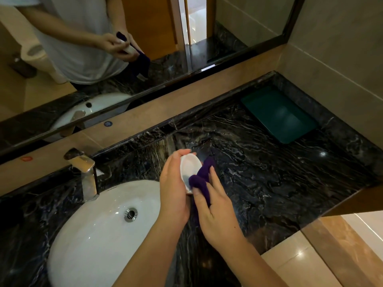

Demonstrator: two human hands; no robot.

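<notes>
White dish [189,166], small and oval, sits tilted in the left hand [173,193], whose fingers curl round its rim so the hollow faces the purple cloth [202,179]. The right hand [215,214] pinches that cloth and presses it into the hollow, apparently wiping it. Both are held above the dark marble counter [269,172], just beside the sink [93,235], likely so any drips land there.

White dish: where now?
Head view, centre: the white dish sits in the left hand, over the counter right of the sink, purple cloth touching it.
</notes>
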